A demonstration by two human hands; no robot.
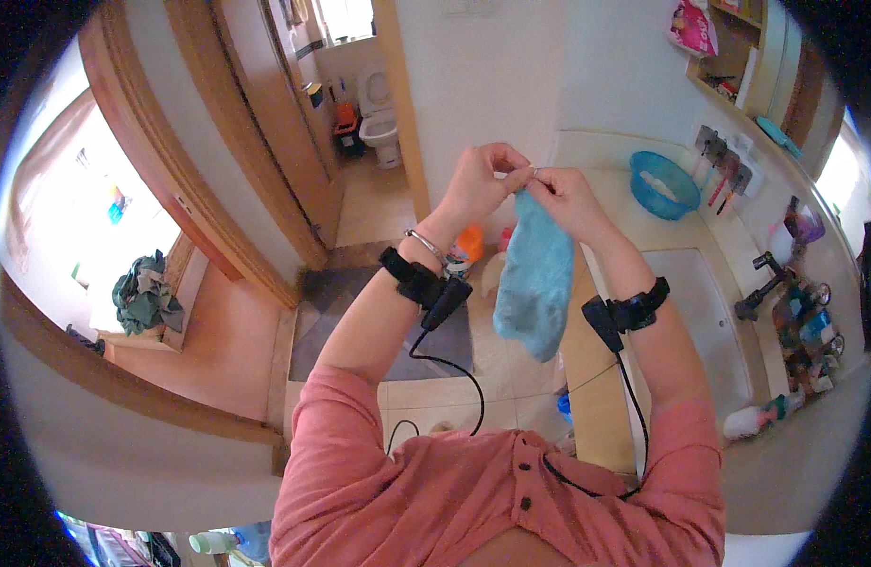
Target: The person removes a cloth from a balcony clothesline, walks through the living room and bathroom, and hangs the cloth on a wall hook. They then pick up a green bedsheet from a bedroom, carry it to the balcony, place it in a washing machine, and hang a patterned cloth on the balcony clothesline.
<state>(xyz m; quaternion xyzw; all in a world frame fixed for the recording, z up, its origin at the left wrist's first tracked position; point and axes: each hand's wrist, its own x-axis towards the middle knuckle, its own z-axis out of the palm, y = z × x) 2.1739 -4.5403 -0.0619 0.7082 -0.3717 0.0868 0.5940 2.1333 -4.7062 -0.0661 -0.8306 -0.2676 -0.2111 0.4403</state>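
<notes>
A light blue cloth (538,276) hangs down in front of me, its lower end loose and darker in patches. My left hand (483,178) and my right hand (571,202) meet at its top, fingertips pinched together. Something small and pale, perhaps a loop, shows between the fingertips; its detail is too small to tell. The cloth's uppermost edge is partly hidden by my right fingers. Both wrists wear black straps with cabled devices, and a bracelet (424,243) circles my left wrist.
On my right, a blue plastic basin (663,186) stands on the counter beyond a white sink (697,305) with a black faucet (761,287). Bottles crowd the sink's far side. Below are a grey floor mat (378,326) and an orange-topped container (469,244). A doorway shows a toilet (380,135).
</notes>
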